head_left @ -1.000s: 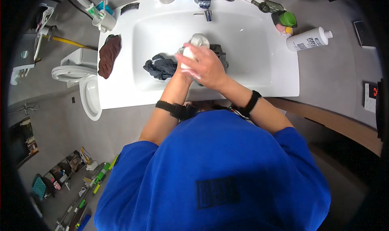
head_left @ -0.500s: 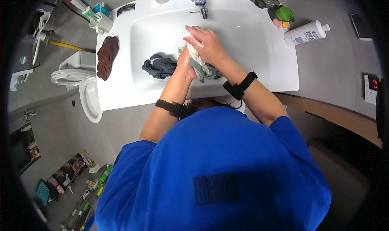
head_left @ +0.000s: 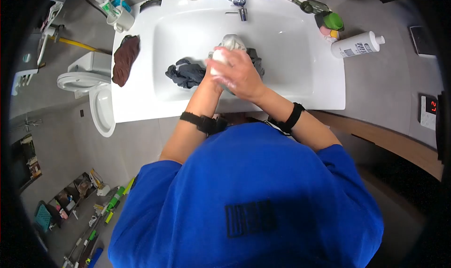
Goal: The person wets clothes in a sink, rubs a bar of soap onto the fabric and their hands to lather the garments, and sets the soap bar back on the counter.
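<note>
As the right hand (head_left: 240, 73) swings back over the left hand (head_left: 212, 79), its grip is clamped on a white bar (head_left: 219, 57), so pressing against the pale cloth (head_left: 233, 41) mid-sink seems back on; left grip's hidden, can't tell. Dark cloth (head_left: 187, 75) lies left in the sink (head_left: 291, 56), brown cloth (head_left: 126, 61) on its left rim, white bottle (head_left: 357, 45) at its right edge.

Head view | I look from the wearer's head, forward and steeply down; wide picture, corners dark | closest: blue shirt (head_left: 244, 174), filling the lower middle; beyond it right hand (head_left: 242, 75), upper centre; sink (head_left: 289, 66) behind; toilet (head_left: 101, 110) farther off, left edge
</note>
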Available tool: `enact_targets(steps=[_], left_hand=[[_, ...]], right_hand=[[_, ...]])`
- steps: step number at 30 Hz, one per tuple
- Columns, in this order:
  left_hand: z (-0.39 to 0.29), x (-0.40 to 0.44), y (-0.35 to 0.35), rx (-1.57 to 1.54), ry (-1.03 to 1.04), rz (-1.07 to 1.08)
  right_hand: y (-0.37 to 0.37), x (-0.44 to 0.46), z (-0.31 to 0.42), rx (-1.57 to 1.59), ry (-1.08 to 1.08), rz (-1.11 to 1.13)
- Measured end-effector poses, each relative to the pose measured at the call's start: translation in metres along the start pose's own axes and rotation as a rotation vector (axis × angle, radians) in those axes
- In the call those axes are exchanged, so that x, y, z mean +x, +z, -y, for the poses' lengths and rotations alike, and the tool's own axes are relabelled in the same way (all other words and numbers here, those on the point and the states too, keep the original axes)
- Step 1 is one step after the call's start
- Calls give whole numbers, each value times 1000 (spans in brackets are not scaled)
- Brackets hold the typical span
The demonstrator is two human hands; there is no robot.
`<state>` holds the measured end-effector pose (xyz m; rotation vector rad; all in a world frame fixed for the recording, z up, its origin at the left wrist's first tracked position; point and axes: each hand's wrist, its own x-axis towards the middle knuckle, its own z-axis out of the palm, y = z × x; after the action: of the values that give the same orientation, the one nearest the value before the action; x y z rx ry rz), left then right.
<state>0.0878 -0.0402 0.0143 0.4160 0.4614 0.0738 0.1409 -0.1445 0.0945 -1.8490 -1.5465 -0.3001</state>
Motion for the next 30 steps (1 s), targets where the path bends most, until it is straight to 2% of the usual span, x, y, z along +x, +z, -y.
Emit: enact_targets(steps=[2, 3, 4, 6, 7, 8, 10, 11, 12, 14, 15, 16, 18, 19, 22, 23, 24, 25, 26, 30], left_hand=[[1, -4, 0, -72, -70, 105], [-2, -3, 3, 31, -72, -47], [-8, -10, 20, 37, -74, -44], [-12, -25, 46, 37, -28, -106], [-11, -21, 42, 42, 4, -117], [-11, -14, 33, 43, 10, -113], [-10, -10, 14, 19, 56, 27], [-11, -12, 10, 16, 93, 238], [-8, -12, 9, 18, 91, 237], [-10, -24, 35, 26, -38, -49], [-8, -26, 37, 72, -19, -35], [-9, -29, 38, 78, -23, -35], [-14, -26, 44, 108, 69, -150], [-14, -27, 44, 101, 68, -151], [-21, -31, 41, 124, 2, -138], [-21, -27, 36, 124, 3, -140], [-19, -19, 27, 46, 17, -11], [-18, -15, 22, -30, 29, 120], [-20, -15, 23, -25, 28, 121], [-20, -4, 18, 62, 115, 118]], right_hand=[[-1, 0, 2, -19, -49, 144], [11, 2, -11, -47, 115, 94], [16, 7, -28, -50, 118, 89], [20, 15, -52, 282, 599, 49], [17, 15, -47, 192, 445, 29], [6, 16, -29, 191, 439, 27], [-16, 12, 14, 12, -105, -63], [-15, 9, 14, -28, -161, -96], [-6, 6, 0, -27, -159, -97], [17, 5, -47, 126, 364, 72], [20, 9, -60, 452, 757, 147], [19, 7, -53, 454, 761, 141], [7, 9, -26, -27, 106, -5], [-7, 9, 1, -83, 19, 109], [-4, 2, -4, -193, 73, 96], [10, 2, -26, -10, 244, 38], [23, -5, -48, -5, 246, 36], [33, -14, -69, 479, 736, -72], [33, -13, -75, 975, 1209, -185], [12, -5, -55, 1137, 1093, -211]])
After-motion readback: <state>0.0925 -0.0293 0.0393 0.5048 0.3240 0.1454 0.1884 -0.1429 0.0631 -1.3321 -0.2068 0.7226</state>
